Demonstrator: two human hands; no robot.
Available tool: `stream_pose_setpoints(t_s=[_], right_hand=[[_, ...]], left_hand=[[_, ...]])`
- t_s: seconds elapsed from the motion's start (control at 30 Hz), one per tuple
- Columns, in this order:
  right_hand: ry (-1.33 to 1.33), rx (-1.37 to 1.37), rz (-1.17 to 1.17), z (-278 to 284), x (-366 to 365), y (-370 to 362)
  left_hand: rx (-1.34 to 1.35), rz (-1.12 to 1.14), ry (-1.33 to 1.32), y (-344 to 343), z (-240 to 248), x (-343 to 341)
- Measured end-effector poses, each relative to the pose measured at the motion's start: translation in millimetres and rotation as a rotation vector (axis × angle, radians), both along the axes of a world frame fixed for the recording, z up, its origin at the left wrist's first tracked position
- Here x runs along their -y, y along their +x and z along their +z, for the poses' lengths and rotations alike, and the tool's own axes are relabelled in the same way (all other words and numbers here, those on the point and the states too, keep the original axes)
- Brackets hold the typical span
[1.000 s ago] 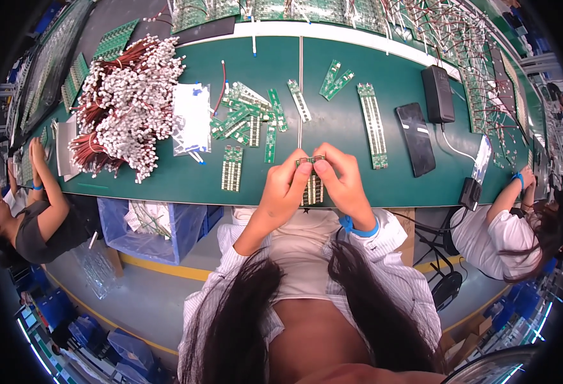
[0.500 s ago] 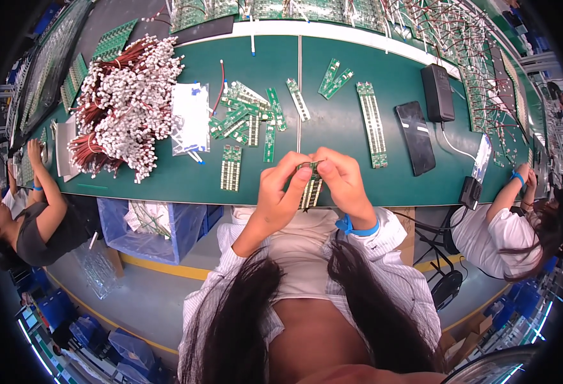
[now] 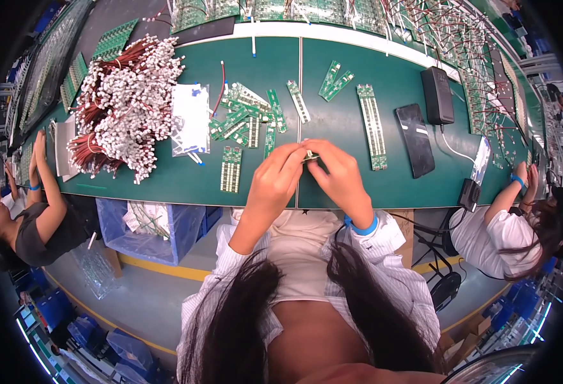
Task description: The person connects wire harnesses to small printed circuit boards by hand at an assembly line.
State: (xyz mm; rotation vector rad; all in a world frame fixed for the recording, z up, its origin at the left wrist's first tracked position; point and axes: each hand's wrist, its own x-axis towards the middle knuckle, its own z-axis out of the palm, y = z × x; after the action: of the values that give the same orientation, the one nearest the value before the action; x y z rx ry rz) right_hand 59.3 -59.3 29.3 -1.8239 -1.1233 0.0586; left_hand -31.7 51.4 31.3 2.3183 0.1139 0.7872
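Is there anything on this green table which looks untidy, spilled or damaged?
No spill or clear damage shows. However, left of the middle, small circuit boards lie in a jumbled pile at mixed angles, which looks untidy. One loose wire also lies apart from the big wire heap.

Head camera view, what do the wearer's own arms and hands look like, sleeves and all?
The left hand and right hand are both bare, without gloves. The left sleeve and right sleeve are whitish with fine stripes, the left one ending short of the wrist. A bright blue wristband circles the right wrist; none shows on the left.
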Motion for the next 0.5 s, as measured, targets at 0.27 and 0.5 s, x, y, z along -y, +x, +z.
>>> stream_pose_setpoints(t_s=[0.27,0.5], right_hand=[[-0.029,-0.121,0.042,-9.7,-4.0,0.5],[-0.062,-0.114,0.028,-14.5,-6.4,1.6]], left_hand=[[-0.111,0.084,-0.212,2.1,-6.5,-1.2],[-0.113,0.019,-0.194,5.7,-16.3,-4.9]])
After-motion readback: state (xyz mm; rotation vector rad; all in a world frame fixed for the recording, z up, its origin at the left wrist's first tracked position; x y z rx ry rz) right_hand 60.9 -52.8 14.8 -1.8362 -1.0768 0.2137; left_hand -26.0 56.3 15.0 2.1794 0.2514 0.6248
